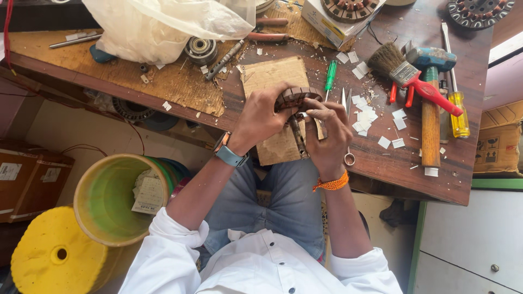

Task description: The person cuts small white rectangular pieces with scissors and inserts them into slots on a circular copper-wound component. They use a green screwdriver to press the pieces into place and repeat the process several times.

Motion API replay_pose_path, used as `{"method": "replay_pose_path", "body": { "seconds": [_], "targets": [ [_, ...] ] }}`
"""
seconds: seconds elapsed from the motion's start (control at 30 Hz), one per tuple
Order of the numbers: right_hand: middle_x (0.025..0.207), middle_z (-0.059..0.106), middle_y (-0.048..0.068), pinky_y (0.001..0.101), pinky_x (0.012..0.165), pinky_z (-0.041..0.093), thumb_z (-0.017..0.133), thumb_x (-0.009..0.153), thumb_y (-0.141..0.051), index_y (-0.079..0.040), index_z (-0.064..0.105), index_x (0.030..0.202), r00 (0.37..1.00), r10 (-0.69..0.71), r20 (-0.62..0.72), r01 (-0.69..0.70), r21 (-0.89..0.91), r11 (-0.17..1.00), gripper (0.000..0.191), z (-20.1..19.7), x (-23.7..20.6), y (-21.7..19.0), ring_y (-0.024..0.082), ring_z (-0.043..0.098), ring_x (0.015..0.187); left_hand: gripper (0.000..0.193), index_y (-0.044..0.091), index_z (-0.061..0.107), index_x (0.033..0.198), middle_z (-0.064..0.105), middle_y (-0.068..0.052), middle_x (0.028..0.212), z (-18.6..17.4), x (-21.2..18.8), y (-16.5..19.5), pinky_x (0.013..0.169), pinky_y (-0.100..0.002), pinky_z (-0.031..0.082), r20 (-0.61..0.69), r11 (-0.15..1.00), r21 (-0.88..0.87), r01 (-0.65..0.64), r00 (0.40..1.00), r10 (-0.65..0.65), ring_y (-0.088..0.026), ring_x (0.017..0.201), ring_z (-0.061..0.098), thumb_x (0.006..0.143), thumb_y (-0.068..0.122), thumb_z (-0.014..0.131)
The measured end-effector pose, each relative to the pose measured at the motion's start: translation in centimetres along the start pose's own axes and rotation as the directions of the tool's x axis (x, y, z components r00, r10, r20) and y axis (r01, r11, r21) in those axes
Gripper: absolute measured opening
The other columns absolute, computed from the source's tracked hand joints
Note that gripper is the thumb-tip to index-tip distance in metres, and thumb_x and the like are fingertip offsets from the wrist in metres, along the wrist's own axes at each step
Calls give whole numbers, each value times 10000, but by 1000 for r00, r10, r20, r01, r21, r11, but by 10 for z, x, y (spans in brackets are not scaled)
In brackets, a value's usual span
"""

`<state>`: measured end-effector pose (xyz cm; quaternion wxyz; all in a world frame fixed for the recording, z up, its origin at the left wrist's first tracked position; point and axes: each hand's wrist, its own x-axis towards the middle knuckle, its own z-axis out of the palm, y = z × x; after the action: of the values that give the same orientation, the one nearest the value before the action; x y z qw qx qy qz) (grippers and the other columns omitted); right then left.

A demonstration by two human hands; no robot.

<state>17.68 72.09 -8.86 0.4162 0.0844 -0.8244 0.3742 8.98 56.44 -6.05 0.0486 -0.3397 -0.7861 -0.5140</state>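
Tabletop point(436, 179) edges cut off top and right of frame. Plastic bag point(163, 24) upper left hides what's under it. Yellow bucket point(109, 198) lower left, contents unclear. Both hands at centre grasp a ring-shaped motor core point(296, 97): left hand point(261, 117) covers its left side, right hand point(327, 133) hides its lower part. Hammer point(430, 103) and brush point(400, 68) upper right.

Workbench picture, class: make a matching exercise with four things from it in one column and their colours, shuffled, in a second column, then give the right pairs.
Things:
1. small screwdriver beside the cardboard
2. paintbrush handle
3. hammer head
4. bucket on the floor

Colours:
A. red
B. yellow-green
C. green
D. blue

Pairs: 1-C, 2-A, 3-D, 4-B
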Motion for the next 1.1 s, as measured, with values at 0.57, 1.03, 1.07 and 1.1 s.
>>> {"method": "replay_pose_path", "body": {
  "seconds": [0.57, 1.03, 1.07, 1.1],
  "targets": [
    [1330, 650, 195, 298, 982, 581, 615, 1033, 72, -22, 523, 1102, 951, 306, 42, -279, 546, 790, 148, 40, -38, 46, 166, 671, 1151, 403, 82, 706, 1201, 781, -148, 1067, 5, 8, -19, 875, -358, 610, 6, 987, -152, 56, 998, -56, -269, 996, 789, 805, 7, 720],
    [1114, 721, 114, 277, 789, 589, 709, 981, 100, -8, 637, 1056, 994, 103, -33, -98, 120, 988, 150, 13, -3, 17, 152, 694, 937, 325, 74, 691, 1092, 759, -134, 923, 7, 10, -13, 726, -394, 576, 48, 996, -11, 92, 995, -91, -298, 862, 758, 790, 98, 811],
    [1093, 722, 108, 282, 791, 587, 719, 981, 96, -9, 653, 1054, 988, 141, -62, -133, 107, 985, 143, 12, -1, 15, 151, 695, 938, 330, 73, 693, 1086, 760, -137, 923, 8, 10, -12, 725, -403, 571, 51, 998, 6, 66, 996, -66, -306, 869, 752, 787, 108, 827],
    [1071, 722, 101, 286, 792, 585, 730, 982, 92, -9, 669, 1051, 980, 176, -90, -168, 97, 981, 137, 11, 1, 14, 150, 697, 939, 329, 86, 692, 1094, 763, -123, 917, 8, 10, -12, 735, -395, 580, 53, 998, 3, 67, 996, -67, -287, 859, 761, 795, 122, 824]
  ]
}}
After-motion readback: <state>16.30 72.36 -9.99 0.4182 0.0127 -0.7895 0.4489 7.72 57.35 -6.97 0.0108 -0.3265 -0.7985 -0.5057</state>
